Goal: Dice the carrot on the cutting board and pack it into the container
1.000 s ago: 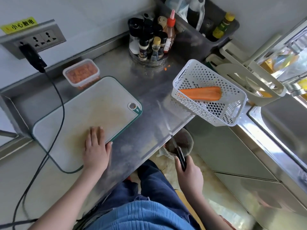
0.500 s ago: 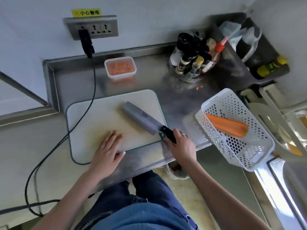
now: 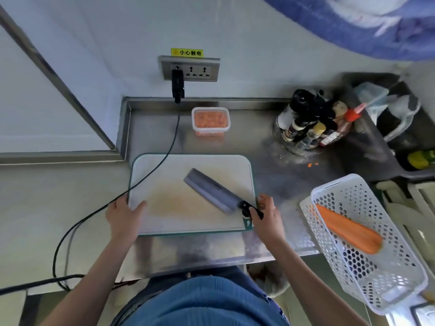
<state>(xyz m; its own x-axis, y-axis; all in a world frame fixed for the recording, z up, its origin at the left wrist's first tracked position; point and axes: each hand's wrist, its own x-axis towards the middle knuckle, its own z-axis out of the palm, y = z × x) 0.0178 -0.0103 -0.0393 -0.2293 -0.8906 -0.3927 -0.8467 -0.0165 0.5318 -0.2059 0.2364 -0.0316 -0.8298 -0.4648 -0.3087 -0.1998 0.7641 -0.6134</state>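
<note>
Left hand (image 3: 123, 214) grips the left edge of the cutting board (image 3: 164, 175), thumb on top, other fingers tucked under/outside the rim. Right hand (image 3: 268, 216) is at the board's right corner, fingers loosely spread & holding nothing I can make out; the cleaver (image 3: 211, 192) lies flat on the board w/ its black handle just by those fingertips, maybe touching, can't tell.

No carrot on the board: a whole carrot (image 3: 348, 229) sits in the white basket (image 3: 388, 278), well right of the right hand. The container (image 3: 210, 121) w/ diced carrot is beyond both hands, near the wall.

Step in hand looks like squaring the board on the bench (image 3: 277, 175) before more cutting. To do it well: slide w/ both hands evenly so the cleaver doesn't skate off, keep fingertips off the blade edge, mind the black cable (image 3: 150, 175) crossing the board's left corner. Then fetch the carrot.
</note>
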